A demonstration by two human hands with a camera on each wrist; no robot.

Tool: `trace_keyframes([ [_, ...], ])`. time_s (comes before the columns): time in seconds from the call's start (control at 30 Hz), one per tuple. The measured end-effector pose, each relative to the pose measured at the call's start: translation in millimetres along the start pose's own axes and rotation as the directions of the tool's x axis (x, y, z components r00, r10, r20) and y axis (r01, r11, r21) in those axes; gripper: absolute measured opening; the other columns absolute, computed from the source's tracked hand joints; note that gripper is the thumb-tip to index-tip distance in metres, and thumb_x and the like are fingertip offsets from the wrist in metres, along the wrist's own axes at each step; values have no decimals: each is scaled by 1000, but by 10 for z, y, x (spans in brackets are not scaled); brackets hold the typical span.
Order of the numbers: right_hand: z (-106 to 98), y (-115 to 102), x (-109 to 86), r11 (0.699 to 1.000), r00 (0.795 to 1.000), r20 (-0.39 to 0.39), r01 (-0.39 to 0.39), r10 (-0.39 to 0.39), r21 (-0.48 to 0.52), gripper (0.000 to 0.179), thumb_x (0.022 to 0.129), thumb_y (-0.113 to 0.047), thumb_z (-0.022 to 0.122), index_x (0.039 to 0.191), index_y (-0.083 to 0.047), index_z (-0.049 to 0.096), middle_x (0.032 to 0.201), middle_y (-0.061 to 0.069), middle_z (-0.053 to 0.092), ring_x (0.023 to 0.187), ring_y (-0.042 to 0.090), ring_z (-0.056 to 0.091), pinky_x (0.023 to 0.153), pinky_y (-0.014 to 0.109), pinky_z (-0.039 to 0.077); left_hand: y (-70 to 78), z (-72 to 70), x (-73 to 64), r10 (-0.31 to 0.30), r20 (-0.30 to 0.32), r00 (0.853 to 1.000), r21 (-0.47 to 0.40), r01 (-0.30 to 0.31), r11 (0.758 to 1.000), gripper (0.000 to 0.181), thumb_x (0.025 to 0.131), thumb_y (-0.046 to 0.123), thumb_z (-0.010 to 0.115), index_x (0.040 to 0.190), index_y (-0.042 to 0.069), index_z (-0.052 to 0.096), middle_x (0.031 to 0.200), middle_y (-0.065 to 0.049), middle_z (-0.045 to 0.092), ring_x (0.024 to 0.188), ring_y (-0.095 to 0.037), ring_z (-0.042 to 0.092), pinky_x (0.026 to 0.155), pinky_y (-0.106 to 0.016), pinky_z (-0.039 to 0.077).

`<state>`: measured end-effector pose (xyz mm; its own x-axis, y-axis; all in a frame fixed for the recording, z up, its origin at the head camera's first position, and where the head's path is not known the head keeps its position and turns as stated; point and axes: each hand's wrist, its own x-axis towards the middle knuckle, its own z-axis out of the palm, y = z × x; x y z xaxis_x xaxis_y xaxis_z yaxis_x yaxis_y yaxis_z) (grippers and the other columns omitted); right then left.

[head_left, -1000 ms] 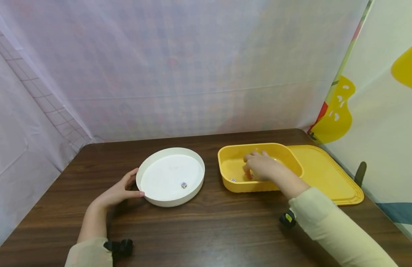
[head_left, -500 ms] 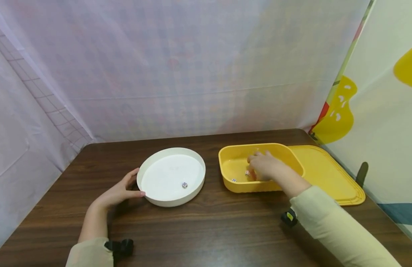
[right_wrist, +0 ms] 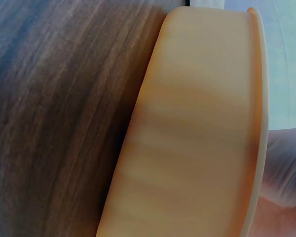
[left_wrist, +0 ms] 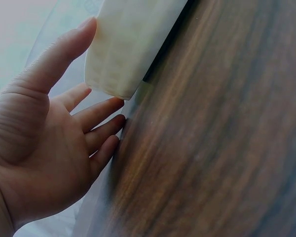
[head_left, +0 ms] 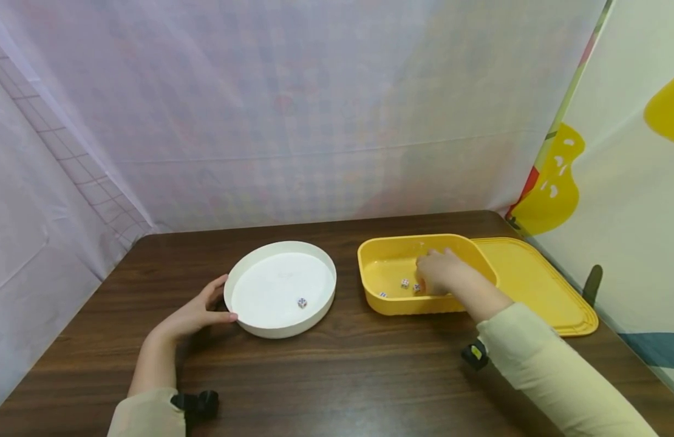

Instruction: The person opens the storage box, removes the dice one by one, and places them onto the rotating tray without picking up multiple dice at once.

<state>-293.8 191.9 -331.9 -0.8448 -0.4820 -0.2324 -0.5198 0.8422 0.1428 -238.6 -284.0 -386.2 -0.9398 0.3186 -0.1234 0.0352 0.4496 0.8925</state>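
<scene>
A round white tray (head_left: pixel 271 276) stands on the table, with one small die (head_left: pixel 302 303) lying in it. My left hand (head_left: pixel 192 315) touches the tray's left side, thumb at the near edge and relaxed fingers spread along the wall; the left wrist view shows the palm (left_wrist: pixel 54 133) bare. Inside a yellow rectangular bin (head_left: pixel 379 270), my right hand (head_left: pixel 442 276) reaches down to the floor of it. Several dice lie left of that hand, among them a white die (head_left: pixel 405 283) and another die (head_left: pixel 416 287) right at the fingers. The right fingertips are hidden, so I cannot tell what they hold.
A flat yellow lid (head_left: pixel 525 285) lies on the dark wooden table (head_left: pixel 326 376) to the right of the bin. Behind the table hangs a pale curtain (head_left: pixel 315 121). In the right wrist view, the bin's outer wall (right_wrist: pixel 197 123) blocks the fingers.
My right hand has shifted slightly right within the bin, uncovering dice on its floor. My left hand, the tray and the die in it have stayed put.
</scene>
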Motion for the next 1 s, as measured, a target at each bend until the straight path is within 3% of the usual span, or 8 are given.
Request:
trace_keyframes([
  [0.3,-11,-13,-2,997,998,32,-55,53,53,30,88,-21,67,60,-16,57,75,1,53,87,28,46,82,48,33,-6,0,5,2,-2,1000,-11,-2,1000,104,82,21,76,153,6,1,153,-32,7,140,-45,6,105,-64,12],
  [0.47,-5,-5,0,995,995,54,-84,81,53,33,89,-20,65,58,-13,57,77,3,59,102,37,50,94,56,31,-10,0,6,4,0,1000,-17,-4,1000,104,82,20,76,153,6,1,153,-31,7,140,-45,6,105,-64,11],
  [0.67,-4,-7,0,992,989,95,-119,116,32,30,94,-25,59,68,-10,61,99,14,68,125,50,38,101,62,24,-6,5,7,-4,1,1000,-12,4,1000,104,83,21,76,153,7,1,153,-31,7,140,-44,6,105,-64,12],
  [0.83,11,-7,0,993,989,97,-114,111,28,27,94,-17,57,67,-12,59,91,10,67,120,47,43,99,60,29,-4,7,6,-5,-2,1000,-4,5,1000,103,83,21,76,153,7,2,153,-32,8,140,-45,7,105,-64,12],
  [1.0,30,14,-9,994,995,25,-98,97,46,35,92,-26,63,60,-13,56,73,3,57,93,33,51,88,53,34,-11,8,4,2,-4,1000,-10,-2,1000,103,83,20,76,153,7,2,153,-32,8,140,-44,7,105,-64,12],
])
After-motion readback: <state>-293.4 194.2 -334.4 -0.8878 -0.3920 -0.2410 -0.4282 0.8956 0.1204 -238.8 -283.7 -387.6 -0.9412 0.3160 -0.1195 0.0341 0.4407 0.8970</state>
